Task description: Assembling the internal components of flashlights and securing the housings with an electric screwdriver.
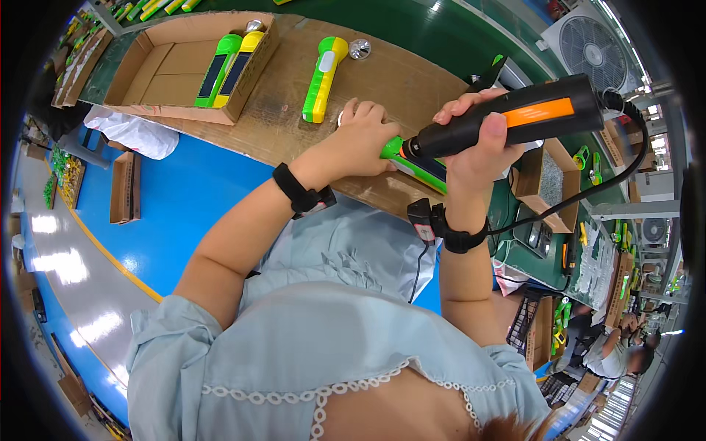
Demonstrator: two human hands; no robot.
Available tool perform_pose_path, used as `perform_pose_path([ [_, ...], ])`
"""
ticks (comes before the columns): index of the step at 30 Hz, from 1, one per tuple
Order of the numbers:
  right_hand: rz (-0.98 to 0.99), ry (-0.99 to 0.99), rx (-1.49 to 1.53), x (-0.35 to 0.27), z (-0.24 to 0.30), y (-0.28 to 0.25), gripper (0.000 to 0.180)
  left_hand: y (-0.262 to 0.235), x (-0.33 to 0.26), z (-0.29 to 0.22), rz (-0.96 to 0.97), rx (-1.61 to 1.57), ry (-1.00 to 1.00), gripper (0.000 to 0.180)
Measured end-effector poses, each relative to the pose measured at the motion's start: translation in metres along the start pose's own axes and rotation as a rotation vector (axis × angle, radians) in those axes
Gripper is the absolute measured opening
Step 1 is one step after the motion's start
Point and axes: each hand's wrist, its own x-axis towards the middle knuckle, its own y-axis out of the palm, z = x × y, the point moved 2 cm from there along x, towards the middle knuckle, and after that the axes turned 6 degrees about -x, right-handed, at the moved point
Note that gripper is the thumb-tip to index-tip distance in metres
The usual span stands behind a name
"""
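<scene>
Currently right hand point(478, 140) is gripping the black-and-orange electric screwdriver point(515, 117), its tip meeting the green flashlight body point(412, 165) at the bench's near edge point(368, 192); left hand point(360, 143) is clamping it flat. Best keeping driver square, pressing steady, so the bit isn't slipping.

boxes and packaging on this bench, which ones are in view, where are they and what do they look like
Open cardboard box: upper left on the bench, shallow brown tray holding two flashlights.
Small cardboard box: right of the right hand, brown, open, filled with small grey parts.
Flat carton: on the blue floor at left, brown.
</scene>
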Motion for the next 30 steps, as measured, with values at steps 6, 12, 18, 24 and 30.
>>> perform_pose_path([
  [6, -0.004, -0.018, -0.062, 0.000, -0.006, 0.001, 0.030, -0.003, 0.004, 0.001, -0.020, -0.011, 0.034, 0.050],
  [12, -0.038, -0.029, -0.097, -0.004, -0.010, 0.005, 0.031, -0.005, 0.006, 0.005, -0.002, -0.051, 0.048, 0.049],
  [18, -0.035, 0.027, -0.116, -0.007, -0.020, 0.003, 0.026, -0.003, 0.008, 0.005, 0.022, -0.031, 0.089, 0.057],
  [24, -0.027, 0.080, -0.229, -0.014, -0.020, 0.008, 0.032, -0.005, 0.009, 0.003, -0.063, -0.056, 0.149, 0.049],
  [30, -0.017, -0.040, -0.377, -0.017, -0.024, 0.000, 0.033, -0.005, 0.011, -0.001, -0.032, -0.053, 0.156, 0.050],
])
